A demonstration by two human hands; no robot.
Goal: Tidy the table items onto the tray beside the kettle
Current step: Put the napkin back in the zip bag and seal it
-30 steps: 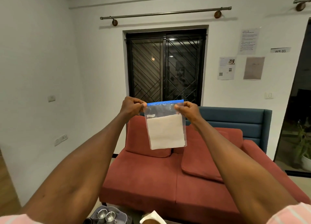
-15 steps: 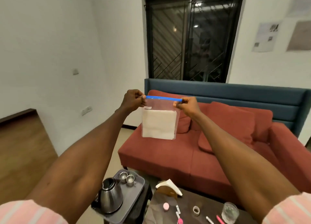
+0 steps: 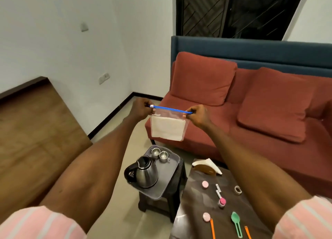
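Note:
At arm's length I hold up a clear zip bag (image 3: 168, 128) with a blue seal strip and a folded white cloth inside. My left hand (image 3: 141, 109) pinches the bag's left top corner and my right hand (image 3: 197, 115) pinches the right top corner. Far below stands the steel kettle (image 3: 143, 172) on a grey tray (image 3: 168, 177) with two small steel cups (image 3: 159, 154). The dark table (image 3: 197, 202) to the right carries pink round pieces (image 3: 205, 184), a pink-capped tube (image 3: 221, 201), a tape ring (image 3: 238, 189), a green spoon (image 3: 235, 220) and orange spoons (image 3: 212, 229).
The tray sits on a dark stool (image 3: 177, 199) left of the table. A napkin holder (image 3: 206, 166) with white napkins stands at the table's far end. A red sofa (image 3: 251, 113) lies behind, a wooden surface (image 3: 32, 122) at the left.
The view has tilted down from the window to the stool and table. Both hands stay on the bag's top corners, and the bag now hangs lower in view.

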